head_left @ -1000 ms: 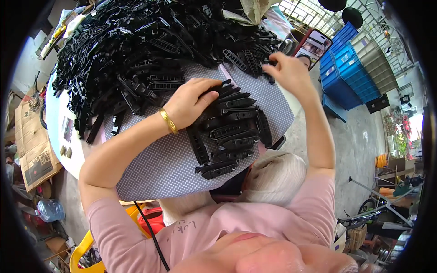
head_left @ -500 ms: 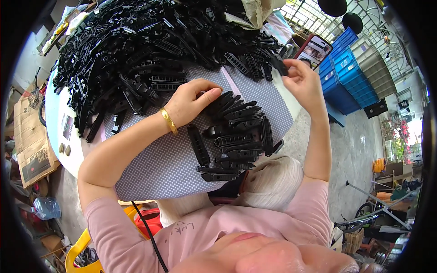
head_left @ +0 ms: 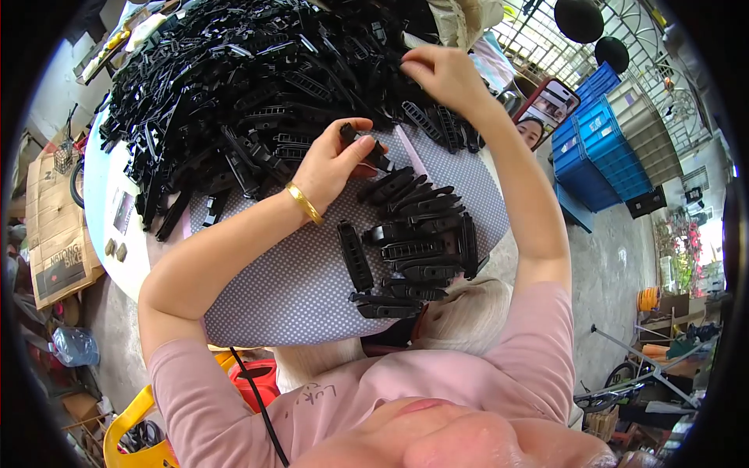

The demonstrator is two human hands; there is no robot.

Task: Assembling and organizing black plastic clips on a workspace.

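Note:
My left hand (head_left: 334,162), with a gold bangle on its wrist, pinches a black slotted plastic part (head_left: 367,147) between thumb and fingers above the dotted cloth. My right hand (head_left: 452,79) reaches over the far right of a large heap of black plastic parts (head_left: 226,86). Its thumb and fingers are curled close together at the heap; whatever they grip blends into the black parts behind. Nearer me, several similar parts lie in a rough stack (head_left: 421,249), with one long part (head_left: 356,256) upright along its left side.
The round table carries a grey dotted cloth (head_left: 273,288). A phone (head_left: 548,105) stands at the far right, with part of a person's head (head_left: 530,131) beside it. Blue crates (head_left: 597,156) are stacked beyond. Cardboard (head_left: 58,226) leans at the left, near a water jug (head_left: 74,345).
My right hand has swung left and away from me, from the table's right side to the heap. My left hand has lifted slightly, and a black part now shows in its fingers.

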